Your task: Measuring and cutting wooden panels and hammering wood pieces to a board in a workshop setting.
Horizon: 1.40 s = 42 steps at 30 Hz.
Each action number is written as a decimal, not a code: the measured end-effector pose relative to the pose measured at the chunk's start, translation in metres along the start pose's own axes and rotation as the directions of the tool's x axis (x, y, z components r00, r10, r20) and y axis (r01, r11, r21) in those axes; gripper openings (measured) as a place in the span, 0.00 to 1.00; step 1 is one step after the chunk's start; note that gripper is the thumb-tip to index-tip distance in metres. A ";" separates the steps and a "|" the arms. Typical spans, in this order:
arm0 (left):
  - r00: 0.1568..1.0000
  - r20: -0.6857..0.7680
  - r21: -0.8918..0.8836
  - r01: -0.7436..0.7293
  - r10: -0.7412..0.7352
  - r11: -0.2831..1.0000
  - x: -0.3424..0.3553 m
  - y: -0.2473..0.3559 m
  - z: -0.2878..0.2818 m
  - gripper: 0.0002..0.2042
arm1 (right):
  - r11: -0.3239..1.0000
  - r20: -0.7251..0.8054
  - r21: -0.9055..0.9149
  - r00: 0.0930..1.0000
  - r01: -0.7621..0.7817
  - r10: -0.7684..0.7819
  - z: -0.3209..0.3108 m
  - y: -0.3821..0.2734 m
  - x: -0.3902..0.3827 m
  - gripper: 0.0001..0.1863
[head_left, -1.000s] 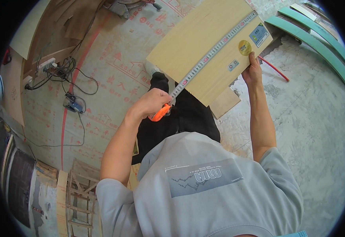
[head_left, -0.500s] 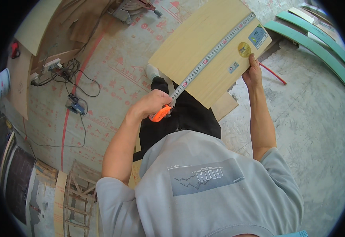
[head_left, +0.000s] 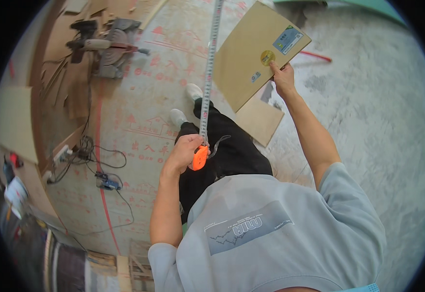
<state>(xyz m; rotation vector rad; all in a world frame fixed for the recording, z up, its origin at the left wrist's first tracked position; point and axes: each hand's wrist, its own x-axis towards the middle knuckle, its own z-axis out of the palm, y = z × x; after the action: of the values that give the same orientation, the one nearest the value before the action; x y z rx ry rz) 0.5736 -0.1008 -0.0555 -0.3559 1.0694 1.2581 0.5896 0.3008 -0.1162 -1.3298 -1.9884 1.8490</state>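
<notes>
My left hand [head_left: 185,153] is closed around an orange tape measure [head_left: 200,158] in front of my thighs. Its long pale blade [head_left: 209,78] is drawn out, running up past the top of the view. My right hand [head_left: 284,79] grips the lower right edge of a light wooden board [head_left: 244,53], thumb on top beside a round gold sticker [head_left: 268,58]. The board is held tilted off the floor, and a blue label [head_left: 288,40] sits near its far right corner. Tape blade and board are apart, the blade passing just left of the board.
A miter saw [head_left: 117,48] stands at the upper left among wood scraps. Tangled cables [head_left: 87,150] and a blue power tool [head_left: 107,181] lie on the floor to the left. Another board piece [head_left: 261,119] is below the held board, with a red stick [head_left: 317,56] beyond it.
The tape blade, which lay across the board, has come off it and now points straight ahead. The board has shifted left and tilted more. My view has turned to the left.
</notes>
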 end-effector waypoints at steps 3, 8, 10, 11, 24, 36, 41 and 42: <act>0.996 0.027 0.019 0.087 -0.088 0.996 0.022 -0.033 -0.008 0.14 | 0.989 -0.168 -0.116 0.983 -0.095 0.075 -0.059 0.054 -0.009 0.17; 0.969 0.013 0.072 0.246 -0.248 0.967 0.042 -0.082 -0.022 0.13 | 0.853 -0.324 -0.449 0.938 -0.264 0.120 -0.121 0.148 0.003 0.19; 0.953 0.017 0.083 0.300 -0.302 0.950 0.049 -0.089 -0.022 0.13 | 0.927 -0.485 -0.121 0.836 -0.354 0.256 -0.132 0.186 0.011 0.21; 0.953 0.037 0.069 0.296 -0.299 0.953 0.051 -0.090 -0.022 0.12 | 0.903 -0.531 -0.174 0.810 -0.392 0.249 -0.138 0.205 0.018 0.22; 0.832 -0.115 0.000 0.546 -0.542 0.838 0.172 -0.091 -0.027 0.13 | 0.691 -0.464 0.601 0.529 -0.401 0.710 -0.126 0.437 0.050 0.15; 0.825 -0.140 0.108 0.562 -0.548 0.820 0.196 -0.107 0.011 0.12 | -0.282 0.143 -0.938 0.966 0.202 0.217 -0.194 0.396 0.013 0.19; 0.830 -0.060 -0.122 0.546 -0.555 0.829 0.195 -0.137 0.032 0.13 | 0.259 0.171 -0.966 0.788 0.015 0.591 -0.167 0.377 0.007 0.19; 0.819 -0.022 -0.182 0.561 -0.574 0.807 0.195 -0.140 0.040 0.12 | 0.263 0.192 -0.964 0.797 0.043 0.572 -0.168 0.362 0.004 0.19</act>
<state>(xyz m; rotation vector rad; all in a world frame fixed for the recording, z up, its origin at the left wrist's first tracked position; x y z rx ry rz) 0.7035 -0.0023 -0.2365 -0.7991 0.8275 0.7916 0.8725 0.3822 -0.3856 -1.5210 -3.7605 0.9728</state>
